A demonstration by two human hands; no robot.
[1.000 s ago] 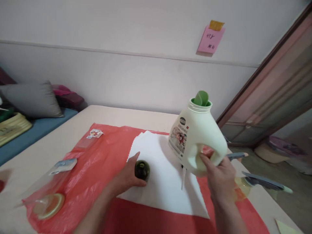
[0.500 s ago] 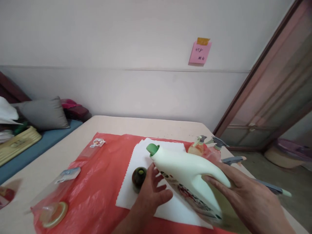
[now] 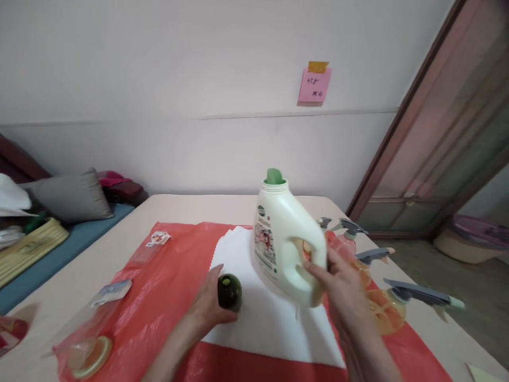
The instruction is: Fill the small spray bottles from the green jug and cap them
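My right hand (image 3: pixel 338 281) is closed on the handle of a pale green detergent jug (image 3: pixel 284 239). The jug is uncapped, with a green pouring spout at its mouth, and leans slightly above the white cloth (image 3: pixel 254 329). A dark green rounded cap (image 3: pixel 229 292), with a small light green spot on top, stands on that cloth. My left hand (image 3: pixel 209 300) curves around the cap's left side, its thumb in front and fingers apart. Whether it touches the cap is hard to tell.
Several spray bottles (image 3: pixel 385 307) stand along the table's right side. Red plastic sheeting (image 3: pixel 175 276) lies beneath the cloth. Clear packets (image 3: pixel 113 292) and a pale ring-shaped lid (image 3: pixel 93 358) are at left. A pink note (image 3: pixel 315 85) is taped to the wall.
The jug has swung from a strong leftward tilt to nearly upright. My left hand has moved from right of the cap, near the jug's neck, to the cap's left side.
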